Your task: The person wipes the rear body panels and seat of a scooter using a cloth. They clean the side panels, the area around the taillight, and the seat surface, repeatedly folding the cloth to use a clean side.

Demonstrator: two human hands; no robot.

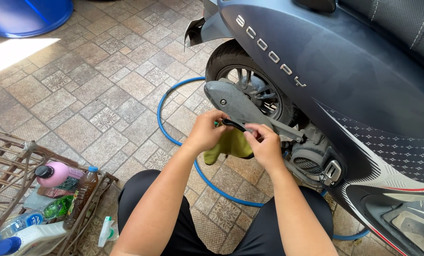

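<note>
A dark blue scooter [344, 61] stands on the right, its rear wheel [250, 85] and grey exhaust cover [231, 102] facing me. My left hand [207, 130] grips a yellow-green cloth [233, 144] just below the cover. My right hand [264, 144] pinches a thin black tool or strap [234, 124] against the cloth. Both hands meet in front of the cover's lower edge. The cloth hangs partly hidden behind my fingers.
A blue hose [174, 137] loops over the patterned tile floor [93, 85] under the wheel. A rusty wire rack [27, 161] at lower left holds a pink bottle [55, 174], a brown bottle [81, 194] and other bottles. A blue barrel [27, 16] stands top left.
</note>
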